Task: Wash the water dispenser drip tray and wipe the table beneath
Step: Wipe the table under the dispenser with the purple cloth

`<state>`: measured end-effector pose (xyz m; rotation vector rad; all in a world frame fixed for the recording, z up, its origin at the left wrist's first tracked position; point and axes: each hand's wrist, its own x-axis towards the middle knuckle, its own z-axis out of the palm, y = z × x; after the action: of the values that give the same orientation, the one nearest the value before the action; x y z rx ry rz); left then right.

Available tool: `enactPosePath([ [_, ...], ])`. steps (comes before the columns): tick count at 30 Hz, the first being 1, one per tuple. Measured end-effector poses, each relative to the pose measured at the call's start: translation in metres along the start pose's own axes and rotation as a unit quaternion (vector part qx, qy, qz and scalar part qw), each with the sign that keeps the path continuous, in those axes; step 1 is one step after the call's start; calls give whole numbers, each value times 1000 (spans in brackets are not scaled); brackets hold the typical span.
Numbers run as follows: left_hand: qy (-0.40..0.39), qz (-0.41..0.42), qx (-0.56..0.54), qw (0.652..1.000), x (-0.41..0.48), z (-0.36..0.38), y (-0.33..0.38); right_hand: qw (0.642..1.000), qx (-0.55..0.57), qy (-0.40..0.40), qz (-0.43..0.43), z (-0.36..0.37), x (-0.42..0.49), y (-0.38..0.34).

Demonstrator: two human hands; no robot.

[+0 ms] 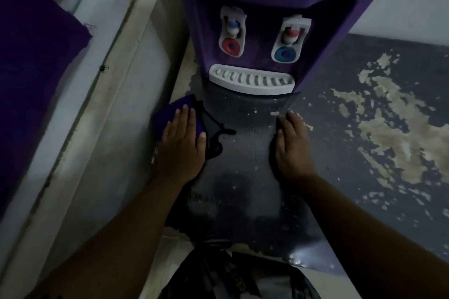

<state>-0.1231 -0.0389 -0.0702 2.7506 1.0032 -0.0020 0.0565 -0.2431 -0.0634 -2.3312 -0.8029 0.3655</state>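
Observation:
A purple water dispenser [267, 19] stands at the back of a dark table [243, 177]. Its white slotted drip tray [251, 81] sits in place at the dispenser's base, under the two taps. My left hand [183, 143] lies flat with straight fingers on a purple and black cloth [170, 116] at the table's left edge. My right hand [291, 145] rests flat on the table in front of the tray's right end, holding nothing. Both hands are a short way in front of the tray.
The table's dark coating is peeled in pale patches [388, 124] to the right. A pale wall and ledge [109, 104] run close along the left, with purple fabric [31, 56] at far left. A white wall stands behind right.

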Motion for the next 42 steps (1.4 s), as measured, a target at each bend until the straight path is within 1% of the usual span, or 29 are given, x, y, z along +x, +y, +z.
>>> enactPosePath([
  [1,5,-10,2,1000,-14,2,7,1000,1,3,0,0,0,0],
  [3,9,-6,-6,1000,-38,5,23,1000,13,9,1,1,0,-1],
  [5,-10,28,-8,1000,-57,8,42,1000,25,11,1,2,1,-2],
  [7,-38,89,3,995,-66,10,58,1000,27,6,1,1,0,-2],
  [9,-53,156,9,986,-57,9,66,1000,29,-4,-1,-1,0,-2],
  [11,-62,203,14,977,-35,7,64,999,36,-18,1,-5,1,-2],
  [13,-65,232,27,970,-10,3,55,999,42,-31,0,-9,1,-2],
  [15,-63,238,28,969,6,1,43,998,36,-43,-7,-14,1,0],
  [17,-46,217,16,975,12,-1,31,998,20,-58,-17,-18,0,4],
  [19,-33,173,0,984,9,-5,16,997,4,-67,-34,-20,0,8],
  [22,-25,88,-5,996,-4,-8,-3,995,-27,-72,-59,-20,0,13],
  [24,-10,12,-2,1000,-23,-5,-5,994,-43,-77,-70,-19,-2,17],
  [27,26,-106,-8,994,-55,4,18,993,-46,-75,-72,-17,-5,20],
  [28,32,-130,-14,991,-63,6,31,994,-47,-73,-71,-17,-5,19],
  [30,36,-145,-26,988,-74,10,55,994,-46,-67,-67,-16,-5,18],
  [33,28,-111,-20,993,-86,17,88,996,-22,-61,-57,-17,-6,16],
  [35,21,-72,-18,997,-83,21,104,997,27,-64,-33,-20,-7,13],
  [36,17,-43,-20,999,-76,22,109,996,50,-67,-23,-23,-7,12],
  [38,0,46,-14,999,-57,22,109,994,73,-75,-9,-27,-6,11],
  [40,-29,140,3,990,-33,18,98,994,72,-80,-9,-28,-5,11],
  [42,-48,197,14,979,-12,13,80,994,69,-84,-9,-30,-5,10],
])
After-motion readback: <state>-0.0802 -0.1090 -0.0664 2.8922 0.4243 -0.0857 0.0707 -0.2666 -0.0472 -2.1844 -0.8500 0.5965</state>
